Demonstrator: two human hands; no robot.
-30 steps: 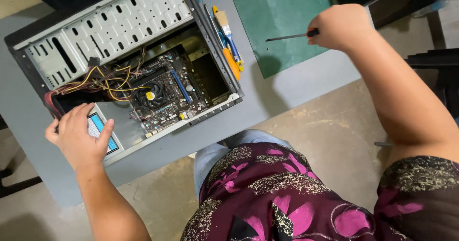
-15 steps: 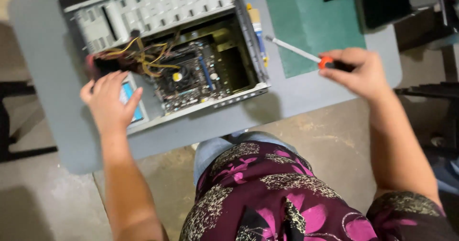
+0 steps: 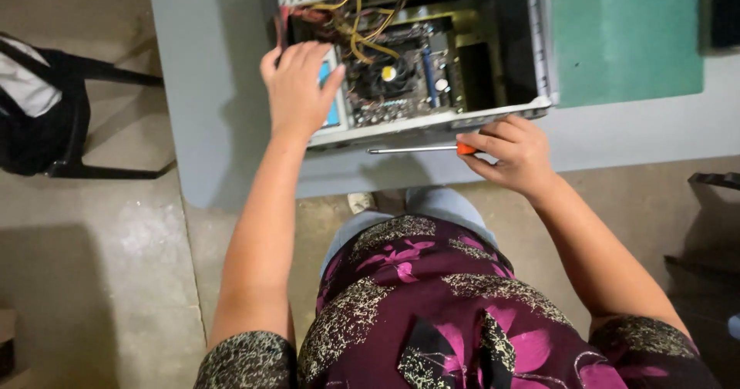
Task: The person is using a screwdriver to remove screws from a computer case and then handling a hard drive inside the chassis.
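Seen from the head camera, looking down: an open computer case (image 3: 432,57) lies on a grey surface (image 3: 216,127), its board and yellow wires exposed. The left hand (image 3: 299,88) is laid flat, fingers spread, on the case's near left corner. The right hand (image 3: 512,154) is clenched around an orange-handled screwdriver (image 3: 420,149), held level just before the case's front edge. A green mat (image 3: 624,34) lies to the right.

Grey table (image 3: 208,88) across upper frame w/ green mat (image 3: 624,42) at upper right. Black chair (image 3: 69,119) at left edge, on concrete floor (image 3: 100,281).
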